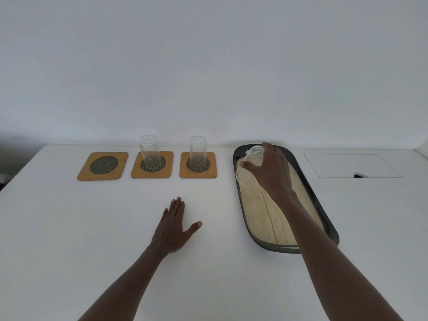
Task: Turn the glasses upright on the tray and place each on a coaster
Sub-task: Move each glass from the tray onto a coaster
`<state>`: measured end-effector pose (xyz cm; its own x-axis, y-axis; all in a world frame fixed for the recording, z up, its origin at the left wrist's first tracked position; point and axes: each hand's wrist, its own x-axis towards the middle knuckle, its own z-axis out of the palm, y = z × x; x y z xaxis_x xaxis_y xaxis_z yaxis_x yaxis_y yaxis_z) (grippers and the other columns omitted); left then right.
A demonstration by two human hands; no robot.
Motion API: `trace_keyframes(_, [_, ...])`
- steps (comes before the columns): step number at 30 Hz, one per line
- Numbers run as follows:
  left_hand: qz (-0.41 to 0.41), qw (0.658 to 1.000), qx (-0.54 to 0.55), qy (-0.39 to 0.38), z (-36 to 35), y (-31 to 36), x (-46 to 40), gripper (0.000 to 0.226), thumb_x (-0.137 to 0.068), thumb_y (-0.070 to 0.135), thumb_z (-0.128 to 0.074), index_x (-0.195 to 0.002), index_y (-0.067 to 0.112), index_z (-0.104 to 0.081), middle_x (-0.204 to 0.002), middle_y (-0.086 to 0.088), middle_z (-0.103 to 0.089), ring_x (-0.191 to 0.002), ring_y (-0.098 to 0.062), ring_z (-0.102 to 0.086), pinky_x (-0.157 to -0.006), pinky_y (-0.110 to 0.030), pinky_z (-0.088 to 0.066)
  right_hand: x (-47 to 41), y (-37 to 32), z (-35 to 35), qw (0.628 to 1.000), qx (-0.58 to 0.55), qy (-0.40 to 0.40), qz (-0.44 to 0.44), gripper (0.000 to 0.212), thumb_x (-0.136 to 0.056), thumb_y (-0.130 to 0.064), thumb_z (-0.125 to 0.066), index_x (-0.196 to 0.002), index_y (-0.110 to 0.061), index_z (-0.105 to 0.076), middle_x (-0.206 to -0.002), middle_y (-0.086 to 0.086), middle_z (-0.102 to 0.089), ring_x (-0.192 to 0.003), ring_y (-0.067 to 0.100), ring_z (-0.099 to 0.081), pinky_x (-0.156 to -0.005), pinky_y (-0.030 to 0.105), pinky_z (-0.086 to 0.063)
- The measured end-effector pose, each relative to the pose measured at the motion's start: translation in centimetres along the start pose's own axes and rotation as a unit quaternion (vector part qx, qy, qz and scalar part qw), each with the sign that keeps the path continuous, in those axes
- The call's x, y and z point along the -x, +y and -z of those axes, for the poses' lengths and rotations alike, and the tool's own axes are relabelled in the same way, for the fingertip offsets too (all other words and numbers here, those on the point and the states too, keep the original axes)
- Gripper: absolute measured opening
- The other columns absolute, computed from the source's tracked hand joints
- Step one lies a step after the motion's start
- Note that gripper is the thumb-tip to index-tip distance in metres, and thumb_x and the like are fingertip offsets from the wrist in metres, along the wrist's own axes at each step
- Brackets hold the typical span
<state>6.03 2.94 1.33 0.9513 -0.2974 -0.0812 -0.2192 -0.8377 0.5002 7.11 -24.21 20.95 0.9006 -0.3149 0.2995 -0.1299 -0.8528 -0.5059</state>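
Observation:
Three wooden coasters with dark mesh centres lie in a row at the back left. The left coaster [102, 166] is bare. A clear glass [150, 151] stands upright on the middle coaster [152, 164], and another clear glass [198, 152] stands upright on the right coaster [198, 164]. My right hand [269, 168] is shut on a third clear glass [249, 163], held tilted above the far end of the dark-rimmed tray [328, 218] with a pale wooden floor. My left hand [172, 228] rests flat on the white table, fingers apart, holding nothing.
The white table [92, 228] meets a plain wall just behind the coasters and tray. A rectangular hatch outline [352, 165] with a small dark notch is set into the tabletop right of the tray. The table's left edge drops off at the far left.

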Motion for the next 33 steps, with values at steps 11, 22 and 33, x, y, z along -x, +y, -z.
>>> trace_keyframes(11, [0.018,0.999,-0.012,0.044,4.7,-7.3,3.7,0.103,-0.086,0.078,-0.028,-0.157,0.008,-0.003,-0.166,-0.002,0.008,-0.152,-0.013,0.012,-0.125,-0.034,0.001,3.7,-9.3,-3.7,0.999,-0.016,-0.014,0.032,0.080,-0.074,-0.050,-0.079,-0.135,-0.009,-0.047,-0.123,0.012,-0.059,-0.117,0.030,-0.054,-0.089,0.035,-0.043])
trace_keyframes(22, [0.049,0.996,-0.017,0.069,9.4,-15.6,5.0,0.102,-0.086,0.076,-0.026,-0.157,0.008,-0.002,-0.166,-0.003,0.007,-0.153,-0.015,0.011,-0.125,-0.037,0.000,5.1,-18.0,-8.1,0.998,-0.017,-0.022,0.051,0.083,-0.074,-0.055,-0.076,-0.138,-0.014,-0.044,-0.122,0.009,-0.060,-0.117,0.030,-0.053,-0.089,0.040,-0.046])
trace_keyframes(33, [0.072,0.994,-0.020,0.078,11.9,-22.2,3.9,0.097,-0.091,0.071,-0.030,-0.157,0.007,-0.003,-0.167,-0.005,0.006,-0.153,-0.017,0.011,-0.125,-0.038,-0.001,4.6,-24.6,-13.4,0.996,-0.021,-0.039,0.079,0.079,-0.073,-0.053,-0.078,-0.135,-0.014,-0.048,-0.116,0.008,-0.061,-0.112,0.027,-0.056,-0.083,0.035,-0.045])
